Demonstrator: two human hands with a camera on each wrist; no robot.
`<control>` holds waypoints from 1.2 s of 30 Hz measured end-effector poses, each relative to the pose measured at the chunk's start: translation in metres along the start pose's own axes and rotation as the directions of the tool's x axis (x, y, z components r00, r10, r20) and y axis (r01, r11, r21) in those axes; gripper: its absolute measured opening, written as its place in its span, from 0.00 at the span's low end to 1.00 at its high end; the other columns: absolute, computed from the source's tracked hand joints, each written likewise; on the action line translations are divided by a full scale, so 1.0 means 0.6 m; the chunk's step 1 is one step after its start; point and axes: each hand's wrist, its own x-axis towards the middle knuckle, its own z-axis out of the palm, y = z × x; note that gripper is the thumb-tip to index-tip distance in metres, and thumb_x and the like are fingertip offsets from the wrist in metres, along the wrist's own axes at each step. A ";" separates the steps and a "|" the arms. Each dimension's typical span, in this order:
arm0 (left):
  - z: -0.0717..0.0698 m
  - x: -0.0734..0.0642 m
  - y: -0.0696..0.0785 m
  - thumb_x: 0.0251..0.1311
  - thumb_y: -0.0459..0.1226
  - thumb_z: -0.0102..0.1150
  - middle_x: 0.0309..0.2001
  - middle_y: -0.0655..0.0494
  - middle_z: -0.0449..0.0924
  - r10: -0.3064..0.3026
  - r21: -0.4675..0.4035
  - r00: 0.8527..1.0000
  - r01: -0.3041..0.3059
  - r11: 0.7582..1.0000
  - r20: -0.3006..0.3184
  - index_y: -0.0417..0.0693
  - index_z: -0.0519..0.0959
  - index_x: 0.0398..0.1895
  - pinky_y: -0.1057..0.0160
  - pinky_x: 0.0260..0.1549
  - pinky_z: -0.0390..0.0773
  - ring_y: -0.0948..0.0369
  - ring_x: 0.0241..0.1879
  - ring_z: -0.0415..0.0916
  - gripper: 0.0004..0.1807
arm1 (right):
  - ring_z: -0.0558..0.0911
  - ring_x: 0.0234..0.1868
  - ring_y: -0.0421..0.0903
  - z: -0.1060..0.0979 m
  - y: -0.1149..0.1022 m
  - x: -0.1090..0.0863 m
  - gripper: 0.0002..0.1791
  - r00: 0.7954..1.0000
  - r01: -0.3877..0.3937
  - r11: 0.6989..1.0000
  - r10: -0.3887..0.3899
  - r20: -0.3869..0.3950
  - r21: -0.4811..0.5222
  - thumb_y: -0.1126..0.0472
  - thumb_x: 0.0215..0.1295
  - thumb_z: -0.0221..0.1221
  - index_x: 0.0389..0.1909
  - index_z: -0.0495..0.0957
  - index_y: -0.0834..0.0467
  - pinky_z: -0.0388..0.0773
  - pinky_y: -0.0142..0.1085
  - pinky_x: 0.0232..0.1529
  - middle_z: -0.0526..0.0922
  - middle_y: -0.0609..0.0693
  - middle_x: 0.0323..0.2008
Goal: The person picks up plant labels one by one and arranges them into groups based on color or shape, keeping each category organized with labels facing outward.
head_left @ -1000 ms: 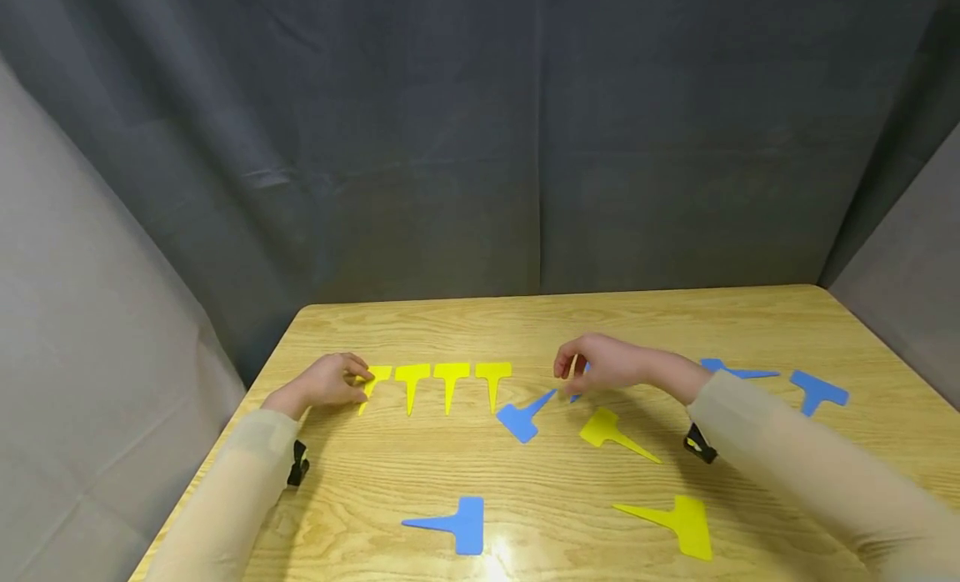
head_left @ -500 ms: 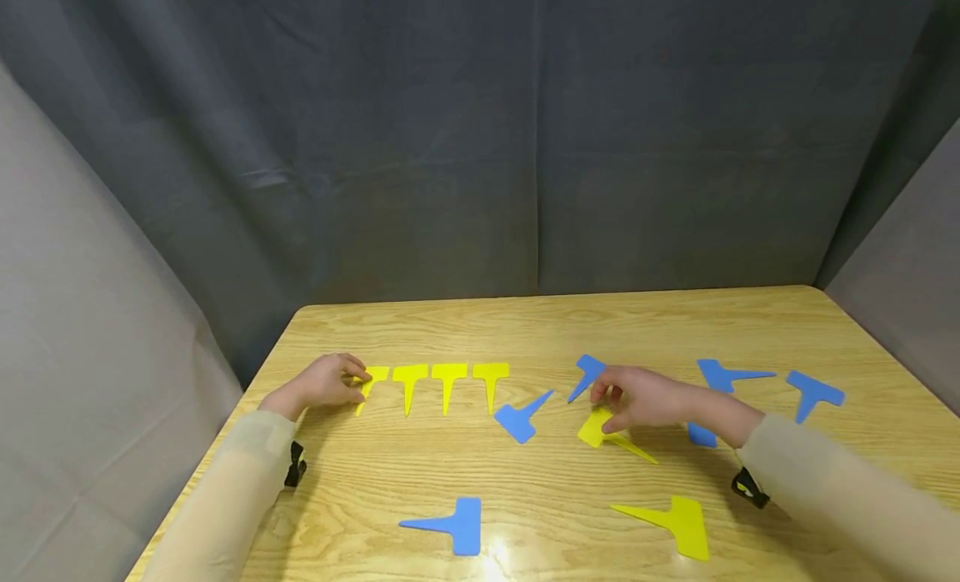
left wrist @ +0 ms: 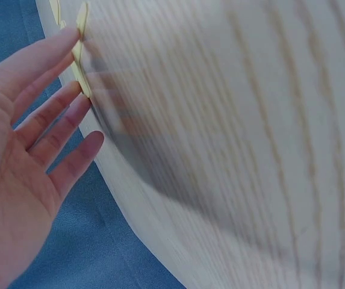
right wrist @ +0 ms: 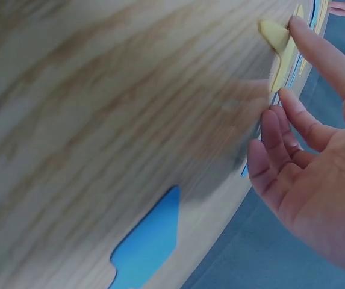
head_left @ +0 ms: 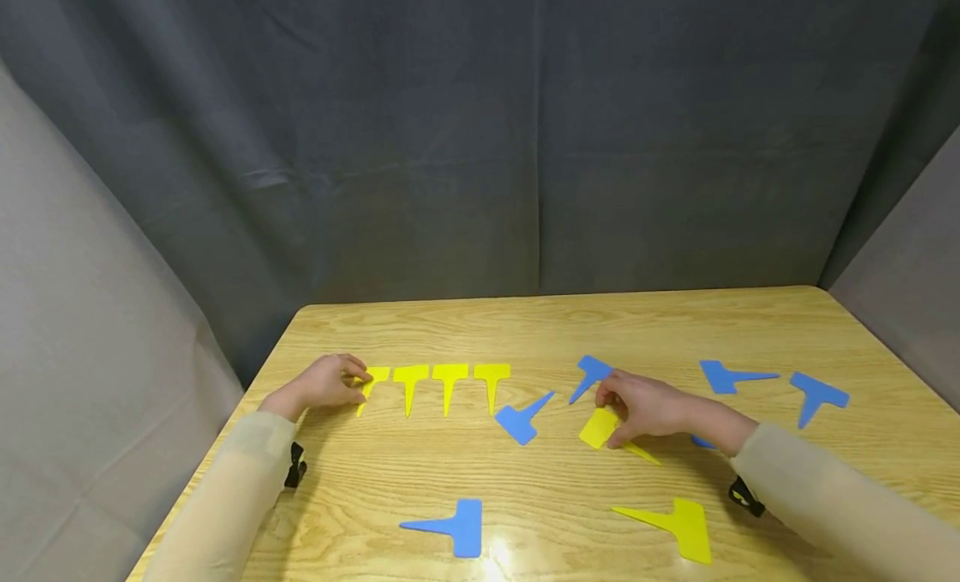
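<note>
T-shaped plastic plant labels, yellow and blue, lie flat on the wooden table. My left hand [head_left: 328, 382] rests at the leftmost yellow plant label [head_left: 375, 375] of a yellow row; in the left wrist view its thumb and fingertips touch the label's edges [left wrist: 80, 66], fingers nearly straight. My right hand [head_left: 651, 405] is over a tilted yellow plant label [head_left: 597, 428] right of centre. Thumb and forefinger stand at either side of its head, fingers loosely bent; in the right wrist view the fingertips meet or nearly meet this label [right wrist: 283, 57]. Part of its stem is hidden.
Other yellow labels [head_left: 450, 373] continue the row. Blue labels lie at centre [head_left: 517, 423], behind my right hand [head_left: 592, 369], at far right [head_left: 817, 392] and near the front [head_left: 467, 528]. Another yellow label [head_left: 690, 528] lies front right. A dark curtain [head_left: 480, 148] hangs behind the table [head_left: 420, 332].
My right hand has moved right and nearer from the blue label behind, down to the tilted yellow label, which has not visibly shifted. My left hand has stayed in place.
</note>
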 end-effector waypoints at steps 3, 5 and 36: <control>-0.003 -0.002 0.003 0.52 0.36 0.73 0.55 0.42 0.76 -0.002 0.001 1.000 0.002 1.000 0.000 0.40 0.85 0.47 0.45 0.55 0.71 0.42 0.56 0.71 0.18 | 0.67 0.30 0.40 -0.001 0.000 0.000 0.25 1.000 0.009 1.000 -0.009 0.002 0.017 0.53 0.46 0.76 0.39 0.73 0.56 0.68 0.33 0.30 0.68 0.47 0.33; -0.004 -0.002 0.004 0.52 0.37 0.73 0.56 0.41 0.75 -0.002 0.004 1.000 0.002 1.000 -0.001 0.40 0.85 0.47 0.45 0.56 0.70 0.42 0.57 0.71 0.18 | 0.67 0.30 0.40 -0.001 0.001 0.000 0.24 1.000 0.017 1.000 -0.017 0.004 0.026 0.54 0.47 0.76 0.39 0.73 0.56 0.68 0.33 0.30 0.68 0.47 0.33; 0.000 -0.003 0.005 0.51 0.36 0.73 0.55 0.42 0.76 -0.005 -0.005 1.000 0.005 1.000 -0.015 0.40 0.84 0.48 0.45 0.56 0.69 0.43 0.57 0.71 0.19 | 0.67 0.27 0.44 -0.008 0.012 0.001 0.18 0.989 0.095 0.946 -0.124 0.075 0.311 0.68 0.55 0.69 0.44 0.73 0.63 0.66 0.32 0.28 0.73 0.52 0.32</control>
